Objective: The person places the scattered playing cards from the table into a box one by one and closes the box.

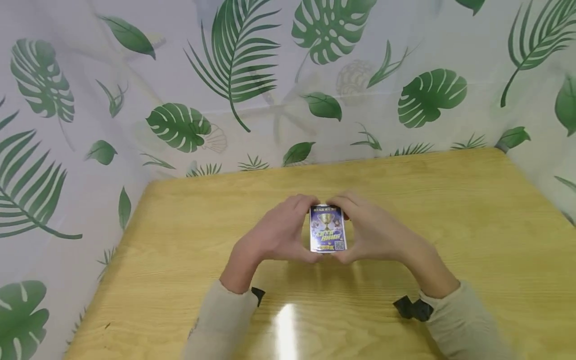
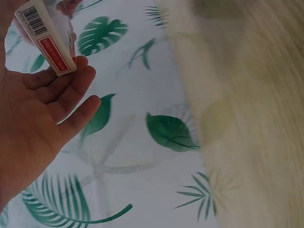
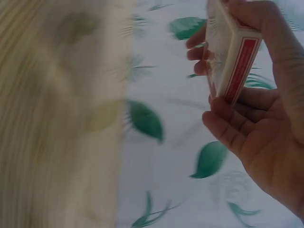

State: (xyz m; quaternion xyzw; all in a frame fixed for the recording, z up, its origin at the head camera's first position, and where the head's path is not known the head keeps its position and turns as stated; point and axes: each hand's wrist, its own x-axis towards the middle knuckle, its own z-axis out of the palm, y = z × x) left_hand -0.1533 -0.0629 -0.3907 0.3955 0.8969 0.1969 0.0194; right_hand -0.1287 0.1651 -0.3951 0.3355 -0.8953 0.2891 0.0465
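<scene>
Between my two hands is a boxed pack of cards [image 1: 327,229], its purple face with a gold trophy and a small QR code turned up toward the head camera. My left hand [image 1: 284,231] holds it from the left, fingertips at the far edge and thumb at the near edge. From the other side my right hand [image 1: 376,231] grips it in the same way. The left wrist view shows a white side of the card pack [image 2: 46,38] with a barcode and a red label. A red panel runs along the side of the card pack [image 3: 240,66] in the right wrist view.
Under the hands lies a wood-grain table [image 1: 189,300], with a bright light reflection near its front. A white cloth [image 1: 270,125] printed with green leaves stands behind the table and along its sides. Black straps [image 1: 411,308] show at both sleeve cuffs.
</scene>
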